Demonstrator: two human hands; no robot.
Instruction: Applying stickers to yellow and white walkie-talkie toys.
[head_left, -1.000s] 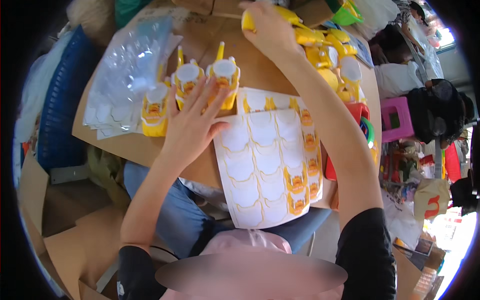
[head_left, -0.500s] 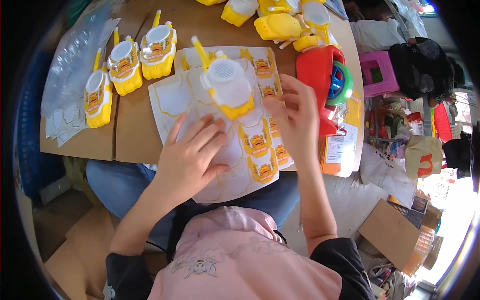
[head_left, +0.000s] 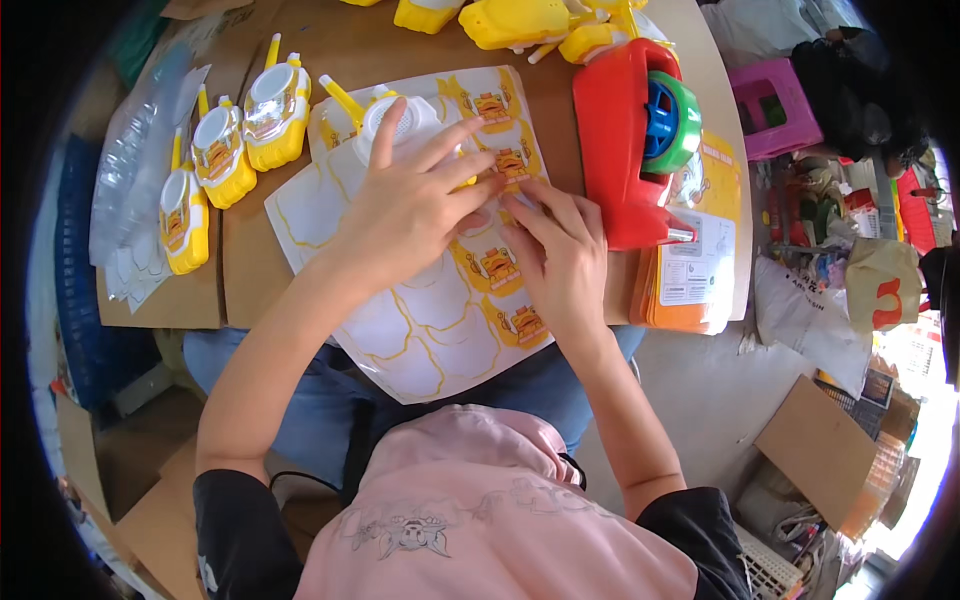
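Observation:
A toy walkie-talkie (head_left: 400, 118), white and yellow with a stubby antenna, lies on overlapping sticker sheets (head_left: 440, 340). My left hand (head_left: 410, 205) reaches over its lower part with fingers spread and covers much of it. Close beside it, my right hand (head_left: 560, 245) bends its fingers down at the sheet's right-hand column of yellow cartoon stickers (head_left: 495, 268). Its fingertips are drawn in near the thumb; whatever is between them is too small to make out. Where stickers have been peeled off, the sheet shows white gaps with yellow outlines.
Three stickered toy walkie-talkies (head_left: 212, 150) stand at the left by a clear plastic bag (head_left: 140, 150) and white backing scraps (head_left: 140, 270). More yellow toys (head_left: 515, 22) lie at the far edge. A red tape dispenser (head_left: 615, 160) and packaging cards (head_left: 690, 270) are right of my hand.
Both hands have moved forward and toward each other over the sticker sheet. My left hand now covers part of the toy walkie-talkie. The whole view has shifted slightly.

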